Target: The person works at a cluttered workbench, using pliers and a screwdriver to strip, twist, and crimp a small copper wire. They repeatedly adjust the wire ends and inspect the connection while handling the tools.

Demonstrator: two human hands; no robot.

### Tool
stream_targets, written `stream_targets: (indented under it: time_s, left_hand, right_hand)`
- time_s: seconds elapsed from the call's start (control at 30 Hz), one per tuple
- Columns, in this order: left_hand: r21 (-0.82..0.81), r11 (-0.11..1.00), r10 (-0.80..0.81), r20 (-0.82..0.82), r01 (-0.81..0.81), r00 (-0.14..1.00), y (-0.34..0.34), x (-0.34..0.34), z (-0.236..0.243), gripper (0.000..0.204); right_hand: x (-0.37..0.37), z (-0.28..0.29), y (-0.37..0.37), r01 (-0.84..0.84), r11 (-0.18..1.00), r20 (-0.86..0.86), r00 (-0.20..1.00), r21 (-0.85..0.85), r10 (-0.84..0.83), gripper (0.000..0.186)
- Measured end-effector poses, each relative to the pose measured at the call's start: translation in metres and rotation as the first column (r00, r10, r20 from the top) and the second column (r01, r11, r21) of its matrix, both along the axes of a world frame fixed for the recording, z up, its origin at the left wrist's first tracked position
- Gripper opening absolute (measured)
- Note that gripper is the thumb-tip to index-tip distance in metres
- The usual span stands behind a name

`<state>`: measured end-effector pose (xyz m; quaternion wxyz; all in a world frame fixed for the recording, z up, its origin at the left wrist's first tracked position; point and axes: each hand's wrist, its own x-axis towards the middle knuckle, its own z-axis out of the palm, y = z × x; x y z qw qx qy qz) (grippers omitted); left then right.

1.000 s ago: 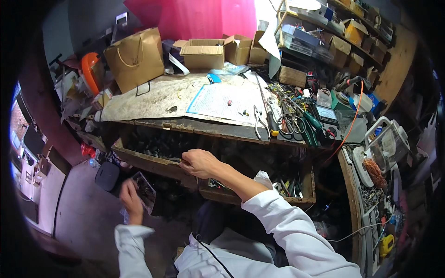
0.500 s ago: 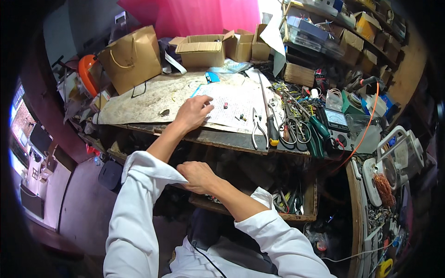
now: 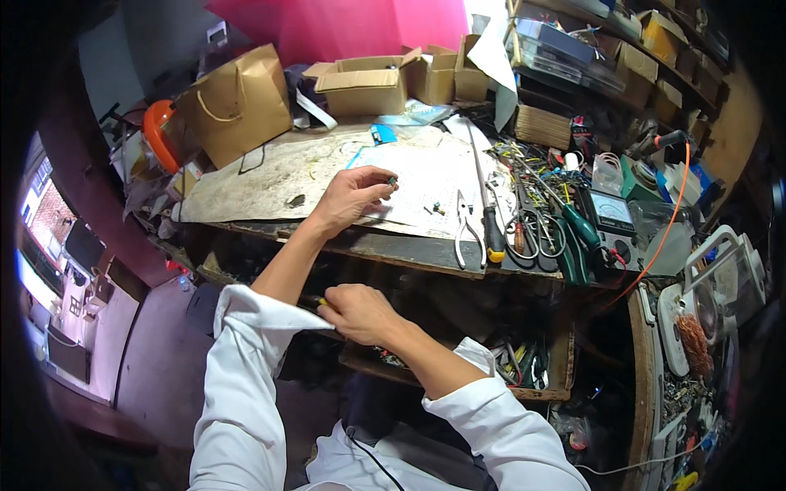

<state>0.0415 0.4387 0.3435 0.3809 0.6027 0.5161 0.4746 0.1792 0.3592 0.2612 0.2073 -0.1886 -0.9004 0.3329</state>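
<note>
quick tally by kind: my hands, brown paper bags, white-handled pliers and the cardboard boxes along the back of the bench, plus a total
Hands: 2 (left hand, right hand)
Brown paper bag: 1
White-handled pliers: 1
Cardboard boxes along the back of the bench: 3
Total: 7

a tiny part [image 3: 392, 181], dark with a greenish tint, is pinched at the tips of the left grip [image 3: 354, 198], raised over the white sheet [image 3: 426, 170] on the surface [image 3: 401, 252]; its shape is too small to tell. a small yellow piece [image 3: 322, 301] shows just beside the curled right grip [image 3: 360, 314], below the surface's front edge, partly hidden.
</note>
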Motion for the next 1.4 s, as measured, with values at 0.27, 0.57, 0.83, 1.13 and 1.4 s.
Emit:
stream_targets:
  time_s: [0.27, 0.57, 0.83, 1.13, 1.4]
  left_hand:
    - [0.043, 0.998, -0.059, 0.483, 0.044, 0.873, -0.081, -0.03, -0.015, 0.031]
    - [0.085, 0.995, -0.012, 0.643, -0.055, 0.766, -0.121, -0.045, -0.042, 0.028]
    - [0.124, 0.981, 0.029, 0.657, -0.146, 0.754, -0.122, -0.046, -0.067, 0.026]
    - [0.082, 0.988, 0.058, 0.588, -0.131, 0.807, -0.119, -0.037, -0.101, 0.026]
    - [0.107, 0.985, 0.065, 0.491, -0.135, 0.869, -0.127, -0.034, -0.102, 0.027]
  right_hand:
    - [-0.002, 0.0, 0.008, 0.181, 0.968, -0.116, 0.973, -0.172, -0.202, 0.036]
    - [0.002, 0.008, 0.009, 0.249, 0.899, -0.177, 0.928, -0.361, -0.329, 0.035]
    - [0.003, 0.005, 0.006, 0.145, 0.827, -0.414, 0.81, -0.544, -0.414, 0.027]
    - [0.003, 0.017, 0.005, 0.252, 0.888, -0.489, 0.76, -0.385, -0.428, 0.022]
    - [0.0, 0.013, 0.003, 0.278, 0.853, -0.42, 0.777, -0.441, -0.47, 0.021]
